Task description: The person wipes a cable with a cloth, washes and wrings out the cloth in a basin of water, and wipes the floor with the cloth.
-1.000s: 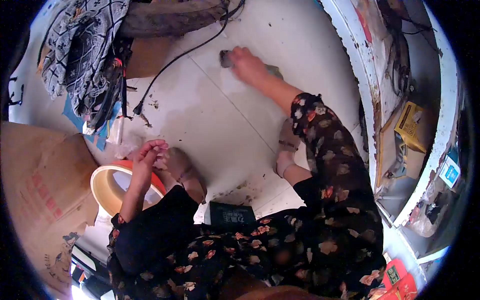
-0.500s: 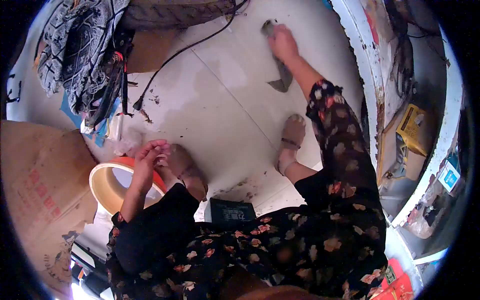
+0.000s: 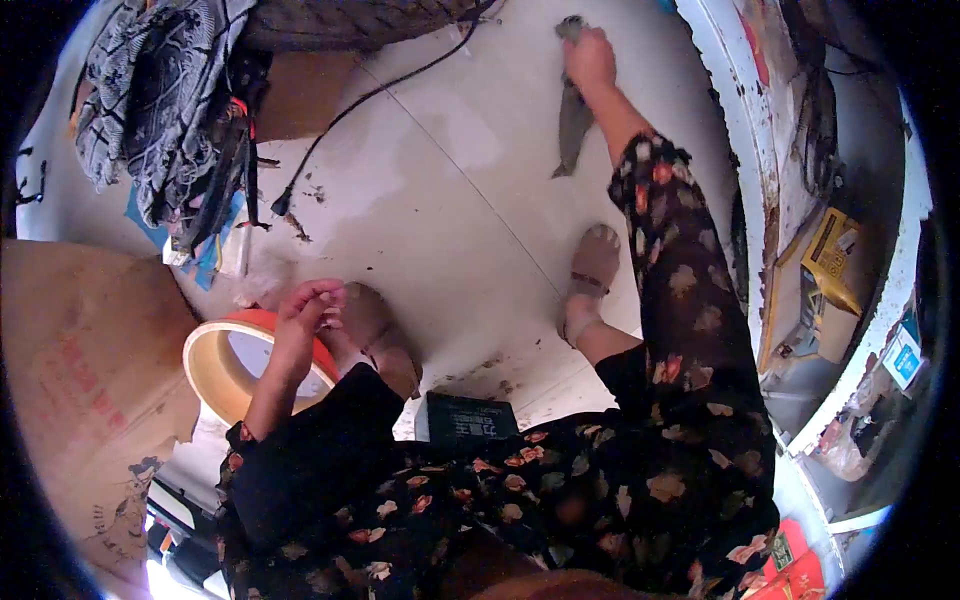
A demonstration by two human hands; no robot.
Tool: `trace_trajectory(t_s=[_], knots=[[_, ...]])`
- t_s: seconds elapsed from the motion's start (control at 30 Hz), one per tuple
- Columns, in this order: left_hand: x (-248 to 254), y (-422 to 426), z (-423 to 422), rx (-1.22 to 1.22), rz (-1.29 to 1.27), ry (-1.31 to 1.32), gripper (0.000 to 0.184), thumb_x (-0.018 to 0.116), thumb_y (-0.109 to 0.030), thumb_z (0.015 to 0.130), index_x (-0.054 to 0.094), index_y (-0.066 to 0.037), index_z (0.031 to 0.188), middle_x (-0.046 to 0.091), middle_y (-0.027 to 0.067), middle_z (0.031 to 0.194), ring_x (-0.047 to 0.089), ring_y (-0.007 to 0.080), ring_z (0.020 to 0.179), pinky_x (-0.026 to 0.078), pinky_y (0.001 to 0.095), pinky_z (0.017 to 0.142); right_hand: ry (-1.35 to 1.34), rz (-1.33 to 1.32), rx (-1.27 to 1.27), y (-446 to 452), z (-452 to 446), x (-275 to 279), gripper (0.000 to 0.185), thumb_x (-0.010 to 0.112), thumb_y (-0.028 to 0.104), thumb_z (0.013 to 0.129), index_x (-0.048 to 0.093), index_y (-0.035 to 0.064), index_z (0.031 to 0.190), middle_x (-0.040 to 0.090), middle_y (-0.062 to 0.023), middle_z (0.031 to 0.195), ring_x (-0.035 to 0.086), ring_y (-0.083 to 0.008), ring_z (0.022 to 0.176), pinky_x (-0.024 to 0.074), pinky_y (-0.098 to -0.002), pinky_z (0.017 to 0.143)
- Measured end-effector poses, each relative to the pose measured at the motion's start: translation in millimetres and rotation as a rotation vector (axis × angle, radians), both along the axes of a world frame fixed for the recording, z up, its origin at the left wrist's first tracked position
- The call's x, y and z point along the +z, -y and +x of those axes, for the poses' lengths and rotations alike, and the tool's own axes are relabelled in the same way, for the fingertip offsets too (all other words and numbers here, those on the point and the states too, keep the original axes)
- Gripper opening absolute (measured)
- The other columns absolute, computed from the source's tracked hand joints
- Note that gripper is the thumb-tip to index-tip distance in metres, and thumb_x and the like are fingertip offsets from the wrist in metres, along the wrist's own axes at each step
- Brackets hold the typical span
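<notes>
Pale tiled floor [image 3: 470,170] took up most of the view, with dull patches that could have been damp or shadow; could not tell which. White, rust-edged frame [image 3: 738,110] along the right. Big cardboard carton [image 3: 85,340] at left, patterned fabric [image 3: 165,110] heaped beyond it. Round orange container [image 3: 195,365] with a pale rim beside the carton, left forearm crossing in front of it. Black cord [image 3: 375,97] curved over the tiles at upper left, well apart from the rag.

Dark grey-green rag [image 3: 573,135] lay at the far right of the floor, bunched at its top end, a narrow tail trailing towards the right foot. Right hand's grip [image 3: 592,62] was closed on the bunched part. Left hand [image 3: 312,305] hung loose near the left foot, fingers half curled, nothing seen in it. Smallest: dark crumbs [image 3: 490,375] between the feet.

Judged a wiping stroke at far reach. Next move seemed to call for a firm hold, rag flat to the tiles, and a course short of the cord.
</notes>
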State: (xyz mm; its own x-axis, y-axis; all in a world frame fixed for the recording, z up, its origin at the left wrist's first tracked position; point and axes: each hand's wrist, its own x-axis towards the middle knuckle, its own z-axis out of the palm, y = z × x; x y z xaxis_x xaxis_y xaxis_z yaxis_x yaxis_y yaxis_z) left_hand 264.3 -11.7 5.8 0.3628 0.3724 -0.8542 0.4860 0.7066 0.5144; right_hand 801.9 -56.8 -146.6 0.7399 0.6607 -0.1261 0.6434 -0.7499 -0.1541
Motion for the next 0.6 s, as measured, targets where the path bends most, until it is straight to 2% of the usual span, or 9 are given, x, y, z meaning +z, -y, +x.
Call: trace_trajectory(t_s=[0.1,0.2,0.3,0.4,0.5,0.6], knots=[[6.2,-3.3,3.5,0.057,-0.044,0.071,0.024,0.046,-0.011,0.091,0.059,-0.003,0.11,0.064,0.0049,0.097,0.057,0.01,0.082,0.047,0.0241,0.07,0.057,0.032,-0.211,-18.3,7.8,-3.3,0.045,0.06,0.035,0.081,0.056,0.0032,0.111,0.055,-0.0192,0.11,0.056,-0.0336,0.103,0.048,-0.045,0.085],[3.0,-3.6,0.1,0.064,-0.003,0.017,0.024,0.045,-0.01,0.091,0.058,-0.003,0.111,0.063,0.0053,0.097,0.057,0.0102,0.081,0.047,0.0238,0.07,0.01,0.003,-0.262,-13.1,-6.0,14.5,0.045,0.061,0.037,0.081,0.055,0.0047,0.112,0.056,-0.0189,0.111,0.056,-0.0322,0.104,0.0478,-0.0457,0.085],[-2.9,2.1,-6.7,0.119,-0.038,0.017,0.025,0.045,-0.01,0.091,0.058,-0.003,0.111,0.063,0.0049,0.096,0.057,0.0101,0.08,0.047,0.0236,0.068,-0.043,-0.167,-0.124,-6.4,0.3,31.1,0.044,0.061,0.037,0.08,0.056,0.0062,0.112,0.056,-0.0189,0.112,0.057,-0.0323,0.102,0.0474,-0.0466,0.085],[-8.1,1.1,-10.7,0.094,-0.053,0.044,0.025,0.044,-0.01,0.092,0.059,-0.003,0.111,0.063,0.0049,0.098,0.057,0.0101,0.081,0.047,0.023,0.068,0.212,0.017,-0.003,-1.9,0.9,31.3,0.042,0.059,0.037,0.082,0.057,0.0071,0.112,0.059,-0.017,0.109,0.059,-0.0331,0.1,0.0473,-0.0445,0.085],[-9.8,-0.1,-16.5,0.078,-0.018,0.067,0.025,0.044,-0.01,0.092,0.059,-0.004,0.111,0.064,0.0047,0.1,0.057,0.0095,0.083,0.046,0.0224,0.069,-0.038,-0.009,0.104,-1.5,11.1,29.4,0.042,0.052,0.035,0.087,0.054,0.0086,0.119,0.061,-0.0178,0.104,0.058,-0.0342,0.099,0.0457,-0.0415,0.086],[-10.1,-0.2,-16.9,0.063,-0.003,0.074,0.025,0.043,-0.01,0.092,0.06,-0.005,0.11,0.064,0.0043,0.1,0.057,0.0087,0.083,0.046,0.022,0.069,-0.244,0.402,-0.057,14.8,20.2,32.3,0.034,0.051,0.029,0.088,0.057,0.0056,0.111,0.061,-0.018,0.109,0.058,-0.0337,0.101,0.0457,-0.0412,0.085]])
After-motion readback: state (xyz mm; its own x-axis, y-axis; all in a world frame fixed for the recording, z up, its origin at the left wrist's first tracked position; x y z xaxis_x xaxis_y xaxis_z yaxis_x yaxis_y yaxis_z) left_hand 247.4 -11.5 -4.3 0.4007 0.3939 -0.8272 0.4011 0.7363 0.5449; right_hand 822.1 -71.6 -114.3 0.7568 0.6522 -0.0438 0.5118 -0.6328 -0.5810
